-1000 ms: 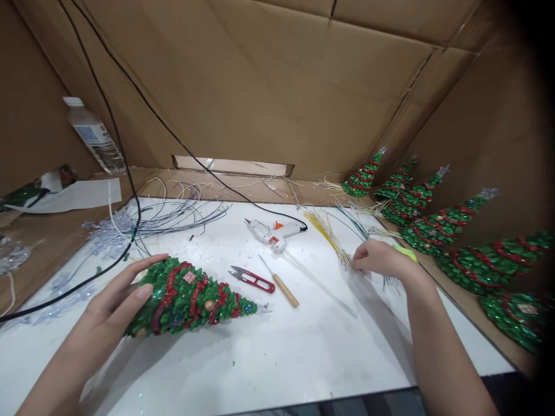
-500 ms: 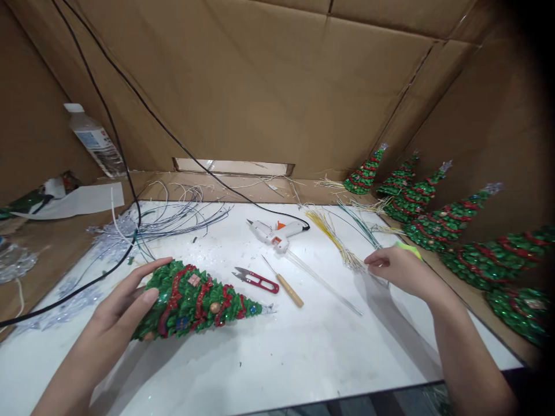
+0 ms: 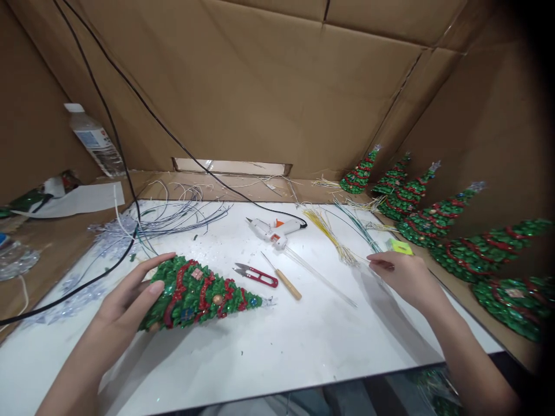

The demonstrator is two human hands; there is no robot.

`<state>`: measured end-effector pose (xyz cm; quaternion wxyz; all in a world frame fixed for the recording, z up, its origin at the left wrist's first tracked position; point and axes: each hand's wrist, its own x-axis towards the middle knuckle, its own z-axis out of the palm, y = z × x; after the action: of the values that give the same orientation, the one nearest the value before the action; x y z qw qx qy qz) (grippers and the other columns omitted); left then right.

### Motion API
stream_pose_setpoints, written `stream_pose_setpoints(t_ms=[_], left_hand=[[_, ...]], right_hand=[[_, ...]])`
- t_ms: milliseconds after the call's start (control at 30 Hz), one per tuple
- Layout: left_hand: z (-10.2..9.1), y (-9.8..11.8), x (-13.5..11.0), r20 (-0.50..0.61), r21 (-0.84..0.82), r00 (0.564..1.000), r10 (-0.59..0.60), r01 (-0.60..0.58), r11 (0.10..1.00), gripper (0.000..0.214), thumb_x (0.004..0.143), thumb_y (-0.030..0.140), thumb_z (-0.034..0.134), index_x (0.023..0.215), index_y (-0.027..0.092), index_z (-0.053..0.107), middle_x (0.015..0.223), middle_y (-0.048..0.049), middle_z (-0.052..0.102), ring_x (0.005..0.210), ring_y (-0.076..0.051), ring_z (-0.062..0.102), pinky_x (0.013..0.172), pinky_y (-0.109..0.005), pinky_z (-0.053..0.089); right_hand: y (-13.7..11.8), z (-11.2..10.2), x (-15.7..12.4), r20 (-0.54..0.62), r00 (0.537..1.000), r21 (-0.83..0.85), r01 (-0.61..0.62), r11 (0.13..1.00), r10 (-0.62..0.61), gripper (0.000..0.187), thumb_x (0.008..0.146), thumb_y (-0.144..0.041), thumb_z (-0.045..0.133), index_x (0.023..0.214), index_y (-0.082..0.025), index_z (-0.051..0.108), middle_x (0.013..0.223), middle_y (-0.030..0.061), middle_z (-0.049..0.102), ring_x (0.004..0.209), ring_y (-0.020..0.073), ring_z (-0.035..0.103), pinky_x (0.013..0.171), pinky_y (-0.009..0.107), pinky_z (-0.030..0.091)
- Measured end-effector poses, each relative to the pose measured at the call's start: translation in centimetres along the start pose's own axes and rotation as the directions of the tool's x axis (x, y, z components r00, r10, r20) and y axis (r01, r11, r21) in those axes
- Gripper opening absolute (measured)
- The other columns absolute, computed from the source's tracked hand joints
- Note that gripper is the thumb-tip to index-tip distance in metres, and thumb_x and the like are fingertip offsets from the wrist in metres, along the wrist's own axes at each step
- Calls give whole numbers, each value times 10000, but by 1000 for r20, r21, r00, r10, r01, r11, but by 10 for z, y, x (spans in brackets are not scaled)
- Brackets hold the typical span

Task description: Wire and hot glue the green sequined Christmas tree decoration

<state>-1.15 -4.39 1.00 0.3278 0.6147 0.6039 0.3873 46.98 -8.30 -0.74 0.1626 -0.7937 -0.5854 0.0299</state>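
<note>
Right grip (image 3: 403, 276) has backed off the yellow wires (image 3: 328, 234), now a bit right of their near end. Its thumb and fingertips are close together; a thin strand runs toward them, can't tell if it's pinched. Left grip (image 3: 125, 303) unchanged: spread wide round the base end of the tree (image 3: 202, 294), holding it on its side, tip pointing right. Can't tell if the tree rests on the bench (image 3: 260, 370). Snips (image 3: 258, 275) and awl (image 3: 289, 286) lie between the grips, just past the tree tip; glue gun (image 3: 273, 231) farther out. Green wires (image 3: 359, 228) just beyond right grip, yellow block (image 3: 401, 247) right behind it. More trees (image 3: 440, 216) stand to its right.
</note>
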Motion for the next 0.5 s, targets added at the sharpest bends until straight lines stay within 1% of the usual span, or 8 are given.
stream_pose_setpoints(t_ms=[133,233,300,333,367,400,500], left_hand=[[0,-1,0,3,0,999,37,-37,999,461,832,537,605,1197,262,657,1180,-16,699,1065,-269,634,796,-253,548],[4,1,-3,-21,-39,1000,10,-11,999,491,833,552,590,1229,266,640,1153,-16,686,1029,-257,621,742,-247,543],[7,1,-4,-39,-40,999,-20,19,999,528,846,570,553,1271,262,611,1134,-21,676,991,-244,616,699,-244,531],[7,0,-4,-36,-31,999,-28,27,999,550,848,583,538,1289,261,597,1126,-24,675,977,-241,616,692,-247,528],[7,-1,-3,-25,-18,999,-33,32,999,572,845,597,531,1306,261,585,1119,-26,675,967,-239,617,691,-252,527],[6,-4,-2,-10,-7,999,-38,38,999,596,838,613,531,1320,265,573,1117,-26,676,961,-239,620,699,-260,529],[2,-13,5,24,24,999,-46,45,999,636,817,642,543,1337,276,561,1186,-25,666,1013,-255,622,774,-296,544]], right_hand=[[4,-1,-8,-22,999,-57,42,998,-43,276,783,-214,513,856,-188,778,786,91,766,769,273,719,719,370,540],[10,-5,-16,-46,997,-88,57,994,-62,269,796,-237,512,851,-196,772,797,87,766,744,269,713,695,372,530],[12,-10,-24,-92,991,-106,87,990,-97,264,813,-272,518,858,-205,769,812,71,768,701,252,707,662,361,524],[13,-13,-29,-137,982,-119,117,986,-133,266,827,-292,519,867,-206,768,828,63,770,686,243,705,650,355,522],[12,-17,-34,-195,964,-139,156,978,-181,270,844,-309,520,880,-205,767,838,56,772,670,234,704,643,348,520],[10,-21,-40,-260,936,-167,198,966,-237,277,863,-325,520,893,-203,766,845,52,773,659,225,703,638,339,518],[0,-36,-58,-419,828,-270,278,922,-373,299,916,-353,513,905,-197,768,839,58,775,656,205,710,623,301,510]])
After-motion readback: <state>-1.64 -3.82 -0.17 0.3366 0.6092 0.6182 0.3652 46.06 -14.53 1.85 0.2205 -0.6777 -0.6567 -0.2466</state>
